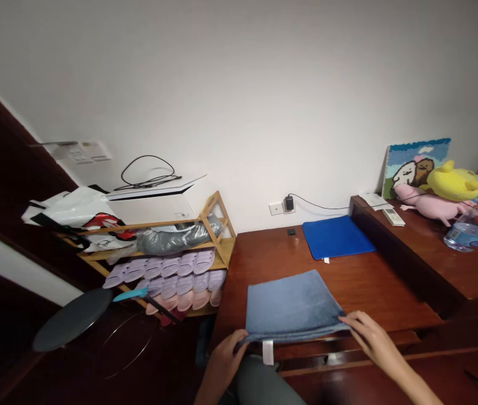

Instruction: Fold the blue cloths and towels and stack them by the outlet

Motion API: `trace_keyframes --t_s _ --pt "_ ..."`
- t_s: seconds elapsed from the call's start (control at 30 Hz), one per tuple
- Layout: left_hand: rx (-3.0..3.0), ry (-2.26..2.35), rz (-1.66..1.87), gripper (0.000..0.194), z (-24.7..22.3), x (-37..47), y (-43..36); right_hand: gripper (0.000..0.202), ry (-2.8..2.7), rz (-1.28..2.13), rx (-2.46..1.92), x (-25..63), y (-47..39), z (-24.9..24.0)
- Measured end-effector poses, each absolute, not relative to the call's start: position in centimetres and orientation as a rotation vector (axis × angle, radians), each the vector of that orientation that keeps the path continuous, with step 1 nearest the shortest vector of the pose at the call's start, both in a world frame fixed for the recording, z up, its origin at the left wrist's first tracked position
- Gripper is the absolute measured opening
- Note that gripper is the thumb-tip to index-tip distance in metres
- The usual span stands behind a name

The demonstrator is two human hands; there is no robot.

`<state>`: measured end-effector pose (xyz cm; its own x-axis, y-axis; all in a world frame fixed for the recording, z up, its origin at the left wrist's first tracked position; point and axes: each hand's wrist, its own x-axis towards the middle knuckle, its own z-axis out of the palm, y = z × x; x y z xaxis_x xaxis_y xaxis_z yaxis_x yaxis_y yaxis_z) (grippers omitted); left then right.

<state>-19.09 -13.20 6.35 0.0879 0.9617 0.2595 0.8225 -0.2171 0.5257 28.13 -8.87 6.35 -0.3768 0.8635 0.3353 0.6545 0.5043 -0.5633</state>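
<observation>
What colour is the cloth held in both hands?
Greyish blue cloth, seen in the head view.

Apparently a home: plush toys [454,183], slippers [170,267], wooden desk [264,253].

Your left hand [224,360] pinches the near left corner of the grey-blue cloth [289,304], and your right hand [369,340] pinches its near right corner. A white tag [267,352] hangs from the cloth's near edge. Beneath the cloth lies a brown desk [264,253]; beyond the cloth, bright blue fabric [338,237]; left of the cloth, slippers [180,284]; right of the cloth, a bottle [467,233].
</observation>
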Motion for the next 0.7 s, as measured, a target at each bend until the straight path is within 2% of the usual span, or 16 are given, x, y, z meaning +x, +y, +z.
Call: trace_keyframes --t_s 0.17,0.3,0.5,0.6,0.7 --pt "1.96 1.648 0.974 0.025 17.3 -16.4 -10.5 0.04 -2.028 0.417 -1.146 32.7 -7.8 15.9" --pt "1.898 1.496 1.053 0.029 23.1 -13.8 -8.2 0.038 -1.867 0.217 -1.164 35.3 -7.1 20.6" --pt "1.856 1.269 0.896 0.039 24.7 -9.9 -2.5 0.045 -1.692 0.313 -1.349 38.4 -4.6 21.6" --pt "1.862 1.163 0.814 0.043 24.5 -7.9 3.1 0.049 -1.719 0.331 -1.422 39.9 -0.2 21.9" --pt "1.865 1.159 0.842 0.045 25.6 -5.3 9.5 0.043 -1.705 0.275 -1.476 41.1 6.3 23.6"
